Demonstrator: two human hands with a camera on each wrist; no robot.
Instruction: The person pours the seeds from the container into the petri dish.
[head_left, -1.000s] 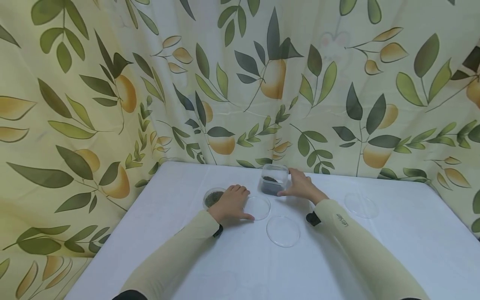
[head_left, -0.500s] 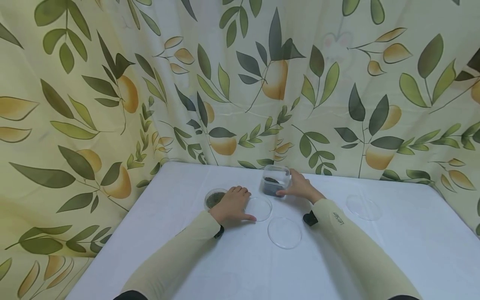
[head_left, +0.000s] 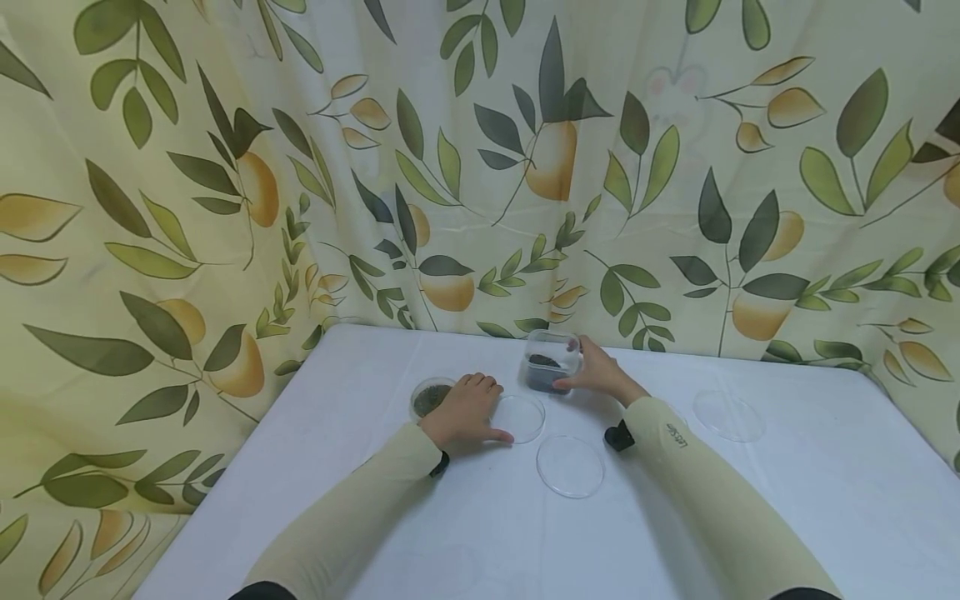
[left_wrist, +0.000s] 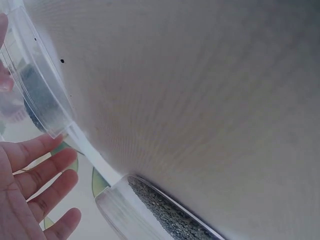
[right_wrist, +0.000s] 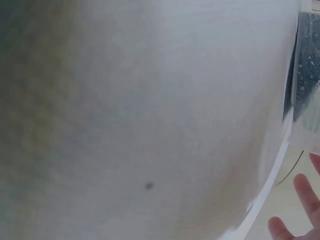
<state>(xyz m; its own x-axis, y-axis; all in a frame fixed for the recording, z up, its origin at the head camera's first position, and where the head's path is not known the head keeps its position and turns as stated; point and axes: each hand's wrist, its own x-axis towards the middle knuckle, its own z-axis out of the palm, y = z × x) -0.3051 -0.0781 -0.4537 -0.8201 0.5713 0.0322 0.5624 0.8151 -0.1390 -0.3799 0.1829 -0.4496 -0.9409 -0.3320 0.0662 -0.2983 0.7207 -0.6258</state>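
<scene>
From my remote post, I watch the right hand [head_left: 600,372] grip a clear box [head_left: 542,381] of dark granules [head_left: 542,361] just below centre frame, seemingly for steadiness; the left hand [head_left: 465,408], fingers [left_wrist: 52,167] straight, apparently braces a shallow dish [head_left: 521,418].

Clear squarish box [head_left: 567,350]: holds dark grains [head_left: 546,379] in its lower part, sits at the dish's one o'clock. Clear, shallow round dish [head_left: 520,419]: lies flat, near the box's seven o'clock.

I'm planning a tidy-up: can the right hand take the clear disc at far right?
Probably not yet: the right hand holds the square container, though nothing covers the clear disc.
</scene>
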